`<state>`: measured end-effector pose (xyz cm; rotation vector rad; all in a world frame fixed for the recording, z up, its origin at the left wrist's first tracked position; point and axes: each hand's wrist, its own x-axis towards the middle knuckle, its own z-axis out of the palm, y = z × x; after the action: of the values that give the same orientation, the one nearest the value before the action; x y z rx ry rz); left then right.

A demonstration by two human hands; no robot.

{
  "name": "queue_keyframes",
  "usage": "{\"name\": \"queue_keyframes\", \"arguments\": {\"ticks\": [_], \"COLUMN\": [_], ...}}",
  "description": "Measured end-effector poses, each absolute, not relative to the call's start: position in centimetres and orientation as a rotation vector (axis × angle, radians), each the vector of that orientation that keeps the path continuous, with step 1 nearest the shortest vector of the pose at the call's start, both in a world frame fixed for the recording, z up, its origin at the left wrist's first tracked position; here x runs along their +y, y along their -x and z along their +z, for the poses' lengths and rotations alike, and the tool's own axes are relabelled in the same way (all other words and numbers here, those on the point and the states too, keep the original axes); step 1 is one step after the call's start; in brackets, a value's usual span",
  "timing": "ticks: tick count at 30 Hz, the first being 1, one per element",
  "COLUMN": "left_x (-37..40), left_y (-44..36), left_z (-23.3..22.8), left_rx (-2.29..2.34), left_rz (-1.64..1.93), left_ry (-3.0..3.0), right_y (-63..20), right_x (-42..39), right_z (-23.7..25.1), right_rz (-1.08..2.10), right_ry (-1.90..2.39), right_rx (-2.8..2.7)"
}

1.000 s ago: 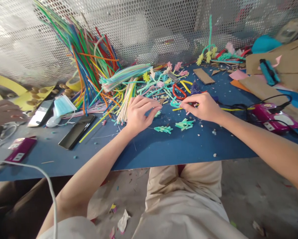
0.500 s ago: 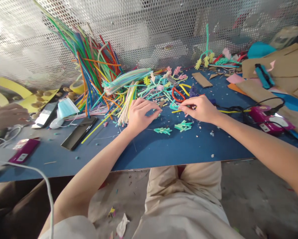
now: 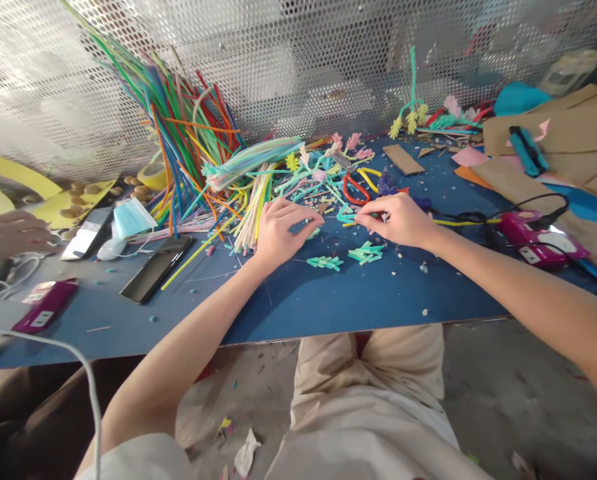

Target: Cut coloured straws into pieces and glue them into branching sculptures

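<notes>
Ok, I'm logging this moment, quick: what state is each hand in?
Left hand: nearly closed in a pinch; whether it holds anything cannot be told.
Right hand: closed in a pinch; anything held is too small to tell.

Pipe-cleaner sprigs [image 3: 366, 253]: fuzzy, matt, as I read them remotely. Pipe-cleaner bundle [image 3: 253, 161]: same soft nap. Perforated panel [image 3: 303, 63]: metal, bright sheen. Smartphone [image 3: 156, 270]: glossy, smooth screen. Face mask [image 3: 132, 217]: matt, cloth-like. Cardboard strip [image 3: 403, 160]: dull paperboard. Power strip [image 3: 541, 237]: smooth, shiny plastic. Tabletop [image 3: 378, 300]: smooth, low sheen.
</notes>
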<state>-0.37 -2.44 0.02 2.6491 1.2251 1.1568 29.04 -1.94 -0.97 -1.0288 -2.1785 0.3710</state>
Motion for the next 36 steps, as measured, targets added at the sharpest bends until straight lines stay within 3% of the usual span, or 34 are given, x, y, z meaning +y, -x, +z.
{"name": "queue_keyframes", "arguments": {"ticks": [24, 36], "left_x": [-2.6, -5.8], "left_y": [-0.1, -2.4], "left_z": [0.1, 0.4], "left_rx": [1.269, 1.143], "left_rz": [1.201, 1.194], "left_ry": [-2.6, -2.043], "right_y": [-28.9, -26.9], "right_x": [-1.3, -4.0], "right_z": [-1.6, 0.2], "right_rz": [0.23, 0.067], "right_ry": [1.033, 0.732], "right_rx": [-2.289, -2.062]}}
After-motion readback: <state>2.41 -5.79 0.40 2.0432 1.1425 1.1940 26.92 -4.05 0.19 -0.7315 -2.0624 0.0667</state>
